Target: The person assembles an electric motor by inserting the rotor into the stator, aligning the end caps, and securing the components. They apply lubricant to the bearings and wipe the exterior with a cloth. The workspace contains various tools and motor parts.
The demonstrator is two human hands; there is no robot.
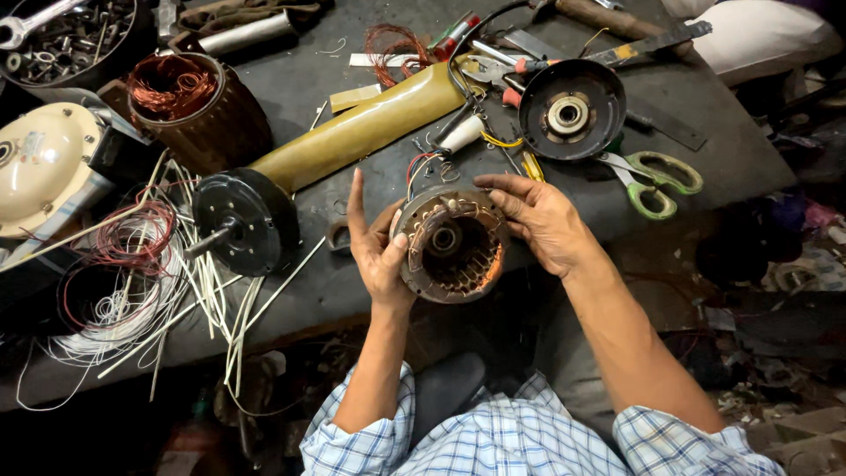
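A round motor stator (454,244) with copper windings and a central bearing hole is held between both hands over the front edge of a dark workbench (352,291). My left hand (377,251) cups its left side, thumb on the rim and index finger pointing up. My right hand (538,219) grips its upper right rim, fingers reaching across the top. Thin red, black and white leads run from the stator up to a cable on the bench.
A black motor end cover (571,109) and green-handled scissors (656,181) lie at right. An olive tube (366,128) joins a black rotor disc (242,220). A second copper-wound stator (194,106), wire coils (132,264), a cream housing (44,163) and a parts tray (70,35) sit left.
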